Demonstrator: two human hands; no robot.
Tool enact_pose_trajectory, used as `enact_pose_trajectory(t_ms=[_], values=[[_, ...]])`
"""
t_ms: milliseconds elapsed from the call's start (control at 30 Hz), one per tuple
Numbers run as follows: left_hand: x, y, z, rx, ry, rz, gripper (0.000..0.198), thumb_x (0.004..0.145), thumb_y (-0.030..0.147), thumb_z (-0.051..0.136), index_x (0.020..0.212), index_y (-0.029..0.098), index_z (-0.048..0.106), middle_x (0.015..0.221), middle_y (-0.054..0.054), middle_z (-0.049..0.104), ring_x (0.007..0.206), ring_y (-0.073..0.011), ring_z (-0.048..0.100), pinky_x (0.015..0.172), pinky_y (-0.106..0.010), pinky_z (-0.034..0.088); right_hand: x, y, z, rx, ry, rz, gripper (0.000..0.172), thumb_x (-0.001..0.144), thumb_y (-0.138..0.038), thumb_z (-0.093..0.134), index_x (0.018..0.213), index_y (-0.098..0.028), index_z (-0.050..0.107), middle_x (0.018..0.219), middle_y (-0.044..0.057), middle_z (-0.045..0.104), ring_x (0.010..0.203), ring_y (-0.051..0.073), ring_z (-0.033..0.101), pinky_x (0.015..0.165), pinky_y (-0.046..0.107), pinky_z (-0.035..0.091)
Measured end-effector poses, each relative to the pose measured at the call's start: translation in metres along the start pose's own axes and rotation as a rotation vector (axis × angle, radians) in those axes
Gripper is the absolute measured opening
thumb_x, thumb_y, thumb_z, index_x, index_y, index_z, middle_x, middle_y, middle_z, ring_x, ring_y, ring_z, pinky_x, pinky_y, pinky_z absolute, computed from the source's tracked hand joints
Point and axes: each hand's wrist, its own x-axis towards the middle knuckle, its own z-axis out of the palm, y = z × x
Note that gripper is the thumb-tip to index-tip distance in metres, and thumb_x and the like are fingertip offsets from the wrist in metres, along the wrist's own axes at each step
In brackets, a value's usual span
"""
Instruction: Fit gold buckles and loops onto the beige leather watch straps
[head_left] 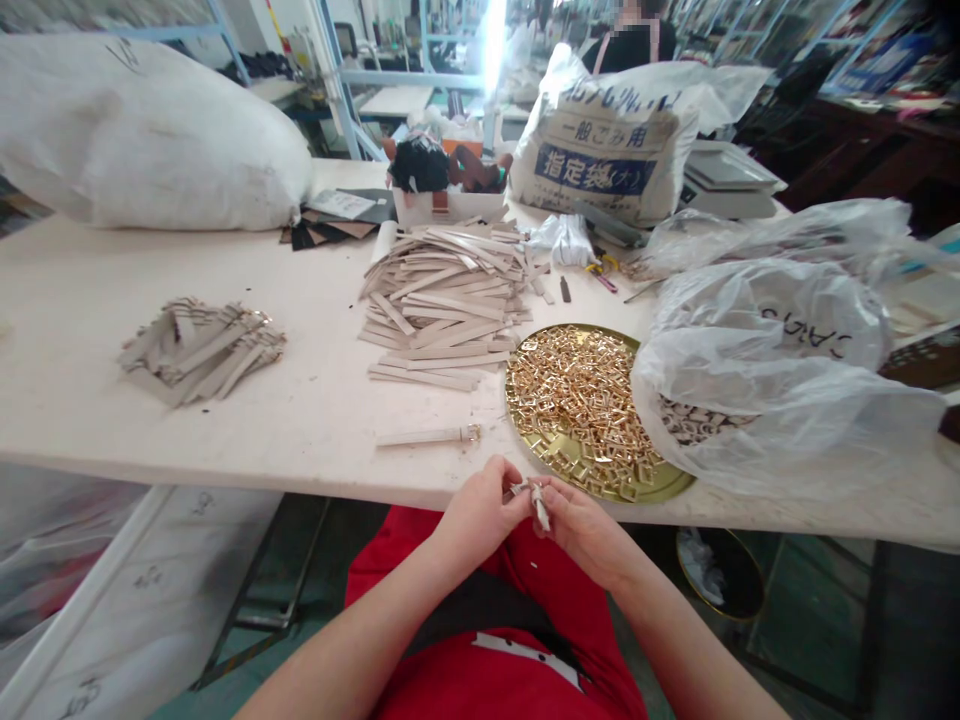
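Close to my body, at the table's front edge, both hands meet around a small pale strip [540,506] that looks bent. My left hand [480,510] pinches one side of it, and my right hand [581,525] grips the other. Fingers cover much of the strip, so its details are hidden. Just beyond lies a short stack of straps [420,437] with gold ends. To the right, gold buckles [574,400] fill a round gold tray [660,490]. Behind the stack is a big heap of beige strips [442,300].
A pile of straps with gold fittings [206,345] lies at left. Clear plastic bags [787,370] crowd the right side. Further back stand a large white bag [150,140], a printed sack [607,150], a box [450,205] and a scale [731,180]. A person [637,40] is beyond.
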Motion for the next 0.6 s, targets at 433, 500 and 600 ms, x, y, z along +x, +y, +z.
enact_pose_trajectory(t_ms=[433, 500, 600], values=[[-0.009, -0.003, 0.003, -0.183, -0.175, -0.041, 0.023, 0.075, 0.033, 0.052, 0.092, 0.016, 0.052, 0.07, 0.0, 0.061, 0.058, -0.013, 0.057, 0.056, -0.024, 0.042, 0.002, 0.004, -0.01, -0.208, 0.255, -0.216, 0.03, 0.073, -0.046, 0.059, 0.068, -0.021, 0.044, 0.063, -0.003, 0.051, 0.059, 0.013, 0.048, 0.061, 0.027, 0.042], [-0.01, -0.002, 0.005, -0.234, -0.189, -0.048, 0.03, 0.075, 0.033, 0.054, 0.099, 0.016, 0.05, 0.077, -0.001, 0.063, 0.062, -0.0139, 0.059, 0.059, -0.025, 0.044, 0.001, 0.003, -0.01, -0.33, 0.346, -0.275, 0.028, 0.073, -0.043, 0.061, 0.074, -0.022, 0.044, 0.063, -0.004, 0.049, 0.058, 0.012, 0.048, 0.059, 0.026, 0.042], [-0.007, -0.003, 0.008, -0.186, -0.173, -0.056, 0.029, 0.074, 0.029, 0.054, 0.1, 0.016, 0.052, 0.078, -0.003, 0.064, 0.065, -0.0153, 0.06, 0.064, -0.027, 0.045, -0.002, 0.001, -0.008, -0.46, 0.353, -0.332, 0.033, 0.072, -0.042, 0.061, 0.094, -0.022, 0.047, 0.07, -0.003, 0.051, 0.062, 0.013, 0.051, 0.059, 0.027, 0.043]])
